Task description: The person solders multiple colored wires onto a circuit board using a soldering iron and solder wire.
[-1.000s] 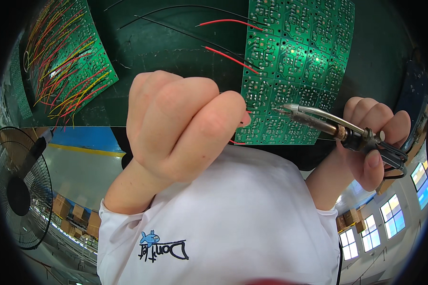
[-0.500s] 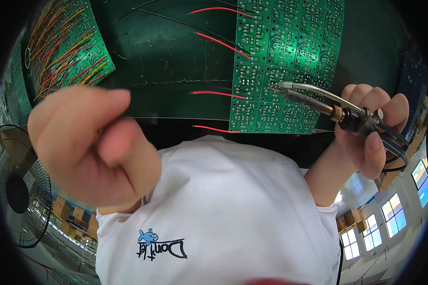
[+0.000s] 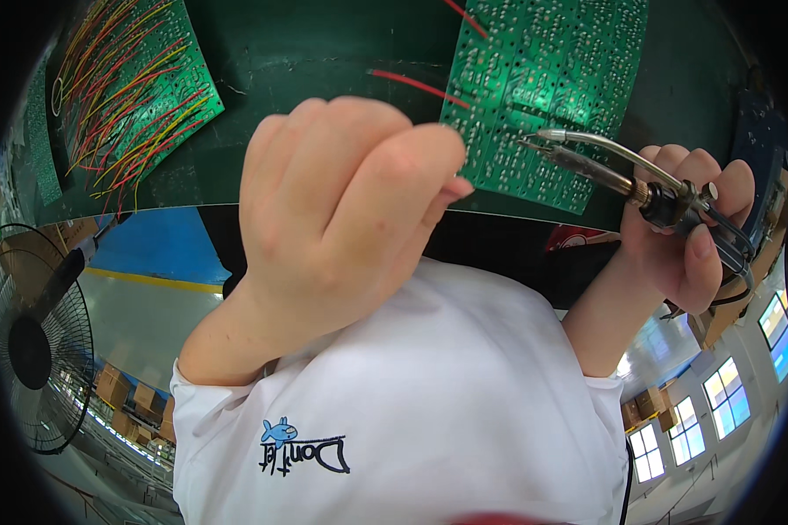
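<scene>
My right hand grips a soldering iron with a curved metal tube clamped alongside it. Its tip is over a large green circuit board panel, pointing left; whether it touches cannot be told. My left hand is closed, thumb against bent finger, at the panel's lower left edge. Anything within its fingers is hidden. Red wires stick out from the panel's left side, one red wire just above my left hand. My left hand covers that panel's lower left corner.
At the far left, another green board carries many red, yellow and black wires. Both boards lie on a dark green tabletop, whose near edge runs in front of me. A black fan stands left, and a dark blue device sits far right.
My left hand has moved right to the panel's edge. The boards appear higher in view, and the black wires left of the panel no longer show. My right hand keeps its hold on the iron.
</scene>
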Tool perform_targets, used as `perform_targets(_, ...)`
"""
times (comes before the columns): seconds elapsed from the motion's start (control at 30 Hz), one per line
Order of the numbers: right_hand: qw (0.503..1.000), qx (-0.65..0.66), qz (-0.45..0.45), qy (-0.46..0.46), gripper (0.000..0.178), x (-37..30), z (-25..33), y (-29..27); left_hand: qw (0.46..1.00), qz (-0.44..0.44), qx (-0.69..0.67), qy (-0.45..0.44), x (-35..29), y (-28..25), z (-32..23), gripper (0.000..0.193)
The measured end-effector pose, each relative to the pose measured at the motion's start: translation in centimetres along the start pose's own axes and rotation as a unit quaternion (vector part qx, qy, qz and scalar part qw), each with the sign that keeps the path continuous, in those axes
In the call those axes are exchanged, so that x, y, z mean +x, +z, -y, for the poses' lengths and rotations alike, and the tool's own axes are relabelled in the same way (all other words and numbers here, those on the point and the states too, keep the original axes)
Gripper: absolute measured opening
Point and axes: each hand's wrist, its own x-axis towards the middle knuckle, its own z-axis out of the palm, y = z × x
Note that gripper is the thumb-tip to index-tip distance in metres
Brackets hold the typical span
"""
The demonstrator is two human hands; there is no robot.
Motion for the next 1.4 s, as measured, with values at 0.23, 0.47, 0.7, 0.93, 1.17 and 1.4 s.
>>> perform_targets(0.23, 1.0, -0.003, 0.006, 0.002, 0.025, -0.4, 0.1, -0.4, 0.998, 0.01, -0.06, -0.014, 1.4, -1.3, 0.2, 0.017)
perform_targets(0.47, 0.998, -0.031, 0.05, -0.021, 0.028, 0.1, -0.1, 0.0, 1.0, -0.021, 0.02, 0.013, 1.1, 0.7, 0.6, 0.016)
perform_targets(0.7, 0.998, -0.033, 0.027, -0.044, 0.036, 0.1, -0.3, 0.2, 0.998, -0.044, 0.038, 0.033, 1.0, 0.9, 0.9, 0.016)
perform_targets(0.93, 0.996, -0.061, 0.056, -0.037, 0.035, 0.4, 0.5, 0.4, 0.998, -0.042, 0.027, 0.027, 1.1, 0.6, 0.4, 0.016)
perform_targets(1.17, 0.996, -0.071, 0.05, -0.031, 0.036, 0.2, 0.9, 0.6, 0.998, -0.042, 0.035, 0.029, 1.4, 0.4, -0.2, 0.017)
perform_targets(1.4, 0.996, -0.069, 0.04, -0.027, 0.036, -0.1, 1.4, 0.6, 0.998, -0.039, 0.041, 0.033, 1.4, 0.4, -0.7, 0.017)
